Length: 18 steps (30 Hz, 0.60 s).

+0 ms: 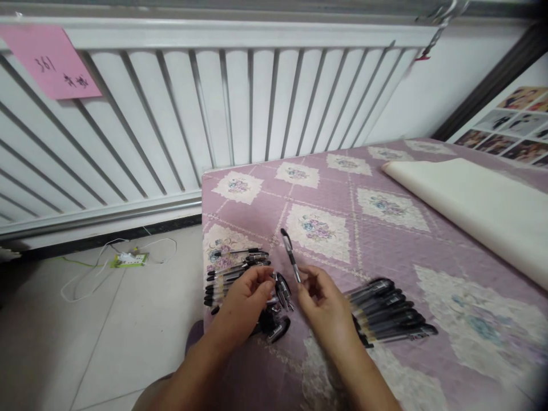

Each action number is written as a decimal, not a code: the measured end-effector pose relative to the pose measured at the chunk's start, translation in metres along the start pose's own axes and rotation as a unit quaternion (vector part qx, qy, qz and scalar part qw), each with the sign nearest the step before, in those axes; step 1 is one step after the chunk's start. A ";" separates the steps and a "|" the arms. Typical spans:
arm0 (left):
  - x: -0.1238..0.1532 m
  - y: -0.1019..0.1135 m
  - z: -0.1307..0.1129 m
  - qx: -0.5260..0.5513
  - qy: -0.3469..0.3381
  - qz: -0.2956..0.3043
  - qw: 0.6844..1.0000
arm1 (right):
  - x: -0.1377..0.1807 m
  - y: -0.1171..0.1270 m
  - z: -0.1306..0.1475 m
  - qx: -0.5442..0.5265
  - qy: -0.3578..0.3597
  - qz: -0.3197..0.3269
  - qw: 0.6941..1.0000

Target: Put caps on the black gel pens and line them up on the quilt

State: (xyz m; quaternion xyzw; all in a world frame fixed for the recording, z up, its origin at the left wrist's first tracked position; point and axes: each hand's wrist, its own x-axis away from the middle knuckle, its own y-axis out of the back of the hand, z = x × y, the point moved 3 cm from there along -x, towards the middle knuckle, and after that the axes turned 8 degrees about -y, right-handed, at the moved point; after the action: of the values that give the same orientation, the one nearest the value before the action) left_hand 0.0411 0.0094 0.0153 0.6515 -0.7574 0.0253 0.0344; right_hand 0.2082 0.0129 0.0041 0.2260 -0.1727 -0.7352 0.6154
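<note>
Mauve quilted fabric with pale floral squares makes up the bedcover (385, 251) that fills the lower right of the frame. Low in the middle, the right hand (326, 311) pinches a slim pen (290, 257) by its lower end between thumb and fingertips. The clear barrel with its dark tip slants up and to the left.

Just left of it, the left hand (245, 303) has its fingers curled inward over a heap of black caps (278, 317), small glossy plastic shapes. Whether it grips one cannot be told.

A row of thin pens (235, 273) lies fanned above the left hand. A tighter bundle of black pens (391, 314) lies to the right of the right hand.

A smooth cream roll (471, 200) lies at the right. A ribbed white radiator (214, 108) spans the top, with a pink note (53, 60) on it at the upper left. A power strip (128, 260) with a white cord lies on the grey floor at the left.
</note>
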 end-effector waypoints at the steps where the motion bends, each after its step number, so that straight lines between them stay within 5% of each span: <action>1: -0.001 0.000 0.001 0.018 0.007 -0.011 1.000 | 0.003 -0.005 0.003 -0.041 -0.008 0.020 0.999; 7: -0.005 0.000 0.012 0.140 0.021 -0.037 0.989 | 0.016 -0.028 0.024 -0.129 0.003 0.111 0.985; 11: -0.004 0.001 0.012 0.179 0.020 -0.031 0.983 | 0.013 -0.024 0.028 -0.159 -0.026 0.107 0.981; 18: 0.004 -0.010 0.000 0.045 0.034 0.108 0.993 | 0.004 -0.015 0.018 -0.355 -0.150 0.059 0.921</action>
State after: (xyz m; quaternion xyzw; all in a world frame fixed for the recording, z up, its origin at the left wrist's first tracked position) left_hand 0.0505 0.0044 0.0156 0.5654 -0.8200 0.0850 0.0272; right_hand 0.1857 0.0116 0.0103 -0.1306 -0.0037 -0.7359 0.6644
